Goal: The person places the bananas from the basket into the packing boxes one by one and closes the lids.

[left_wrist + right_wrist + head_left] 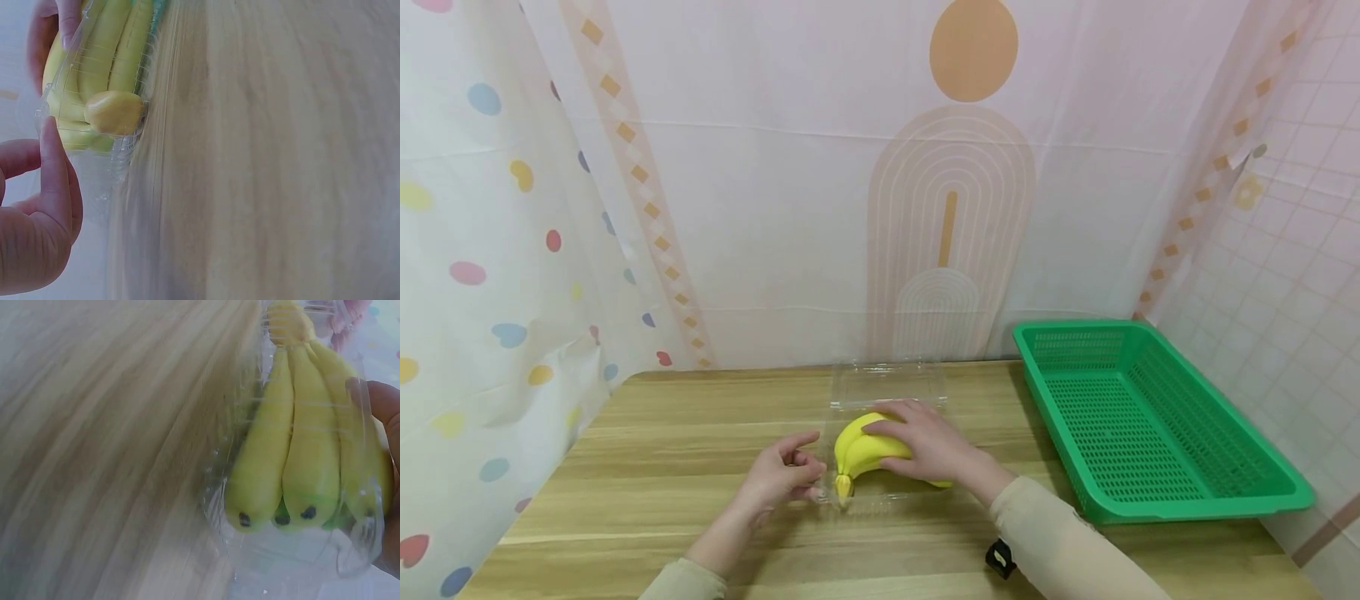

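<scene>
1. The patterned cloth beyond both hands is cut off at the top.
2. The bench lies beneath the hands, its near edge outside the head view.
3. The green basket sits well to the right of the right hand.
4. The clear plastic box lies between the hands, its lid folded back beyond them; its edges are hard to trace (the wood grain shows straight through).
5. The bunch of bananas is in the box under the right hand, which hides its middle; the stem points toward the left hand.
6. The right hand grips the bunch from above, thumb on the near side. The left hand is spread loosely, fingers part-bent, at the box's left rim; whether they touch is unclear. Both sleeves run out of frame.
7. A small black object, too indistinct to name, lies beside the right sleeve.
</scene>
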Demonstrator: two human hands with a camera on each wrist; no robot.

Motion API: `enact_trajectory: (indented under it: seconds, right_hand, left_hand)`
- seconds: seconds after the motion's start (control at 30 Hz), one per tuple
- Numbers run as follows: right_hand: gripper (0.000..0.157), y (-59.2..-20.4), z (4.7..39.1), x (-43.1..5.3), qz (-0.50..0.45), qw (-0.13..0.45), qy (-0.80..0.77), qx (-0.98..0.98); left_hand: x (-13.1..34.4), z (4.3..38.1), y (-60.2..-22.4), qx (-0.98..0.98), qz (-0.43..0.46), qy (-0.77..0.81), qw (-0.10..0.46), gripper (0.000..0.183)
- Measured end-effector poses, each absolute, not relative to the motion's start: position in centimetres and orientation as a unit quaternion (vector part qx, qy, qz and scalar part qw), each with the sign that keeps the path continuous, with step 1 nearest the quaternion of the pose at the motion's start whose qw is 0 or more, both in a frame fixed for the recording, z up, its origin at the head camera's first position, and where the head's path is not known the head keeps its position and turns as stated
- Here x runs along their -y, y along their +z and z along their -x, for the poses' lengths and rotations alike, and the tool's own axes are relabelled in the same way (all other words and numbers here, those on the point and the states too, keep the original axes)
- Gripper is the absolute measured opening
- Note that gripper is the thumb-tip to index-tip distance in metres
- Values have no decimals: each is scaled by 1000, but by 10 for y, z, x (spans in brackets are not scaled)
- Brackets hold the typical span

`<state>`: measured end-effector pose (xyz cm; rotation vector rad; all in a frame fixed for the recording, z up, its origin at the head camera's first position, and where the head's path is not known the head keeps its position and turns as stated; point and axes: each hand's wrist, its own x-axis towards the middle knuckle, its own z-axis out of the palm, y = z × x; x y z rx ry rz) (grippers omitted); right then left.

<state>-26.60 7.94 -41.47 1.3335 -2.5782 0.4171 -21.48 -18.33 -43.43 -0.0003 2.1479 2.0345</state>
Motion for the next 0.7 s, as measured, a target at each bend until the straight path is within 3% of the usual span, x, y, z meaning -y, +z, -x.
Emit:
enact_trajectory:
  seconds: [0.7]
  right_hand:
    - [43,-409,258,-106,-447,173,172,861]
  left_hand:
    - [183,214,-436,-723,2,685,85,65]
